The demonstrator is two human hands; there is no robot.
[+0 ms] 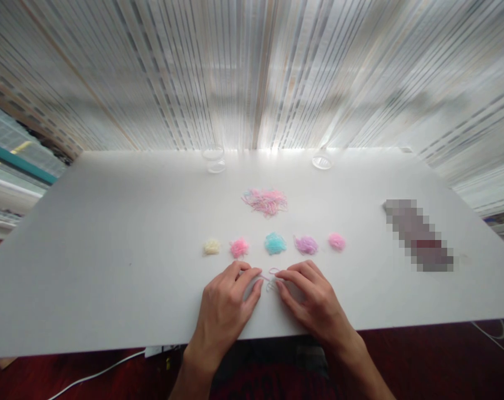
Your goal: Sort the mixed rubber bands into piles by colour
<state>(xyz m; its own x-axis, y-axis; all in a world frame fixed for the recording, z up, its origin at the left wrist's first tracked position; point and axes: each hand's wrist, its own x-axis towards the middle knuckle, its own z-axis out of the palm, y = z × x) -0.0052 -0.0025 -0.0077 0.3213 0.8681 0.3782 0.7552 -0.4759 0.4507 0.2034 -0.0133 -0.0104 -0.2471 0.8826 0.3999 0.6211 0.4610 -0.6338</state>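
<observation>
Low over the table, my left hand and my right hand face each other, fingertips curled in a loose pinch. A thin purple rubber band runs between their index fingertips, looped on the right side. Just below it lies a small clear looped piece, too small to name surely. Beyond my hands is a row of little rubber band piles: cream, bright pink, turquoise, purple and light pink. Farther back sits a mixed-colour heap of bands.
At the back edge of the white table stand a clear round container and a clear round lid or dish. A blurred-out long object lies at the right. Striped sheer curtains hang behind the table.
</observation>
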